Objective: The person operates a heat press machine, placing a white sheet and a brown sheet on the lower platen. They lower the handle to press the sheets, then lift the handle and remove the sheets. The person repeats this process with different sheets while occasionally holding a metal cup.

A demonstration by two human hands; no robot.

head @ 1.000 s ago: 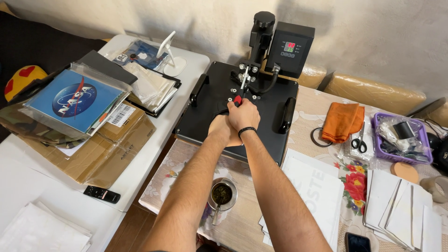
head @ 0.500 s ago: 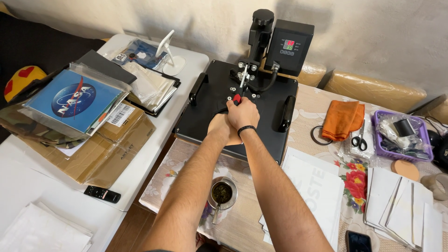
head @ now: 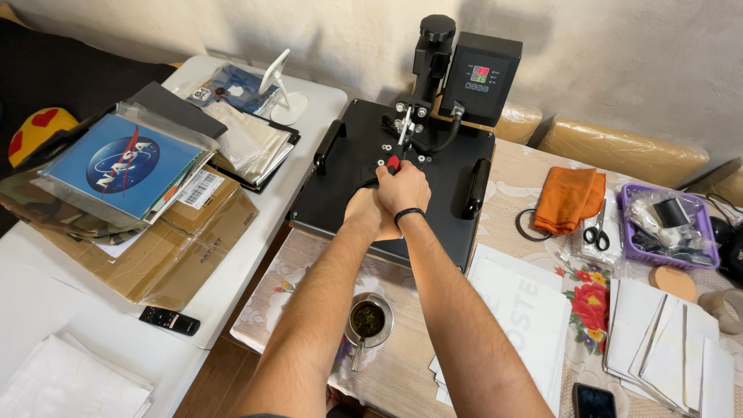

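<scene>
A black heat press (head: 433,166) stands on the table against the wall, its flat upper plate down. Its lever handle (head: 393,164) has a red tip and reaches toward me over the plate. My right hand (head: 404,190) is wrapped around that handle, a black band on its wrist. My left hand (head: 364,210) is clasped on the same handle, pressed against the right hand just behind it. The handle's grip is mostly hidden under my fingers.
A metal cup (head: 367,320) with green herb and a straw sits under my arms. White sheets (head: 534,310) lie right, with an orange cloth (head: 567,200), scissors (head: 596,232) and a purple basket (head: 700,232). Left table: stacked cardboard and bagged prints (head: 124,170), a remote (head: 169,320).
Both hands stay locked on the lever. The hands and handle have shifted very slightly; nothing else on the tables has moved.
</scene>
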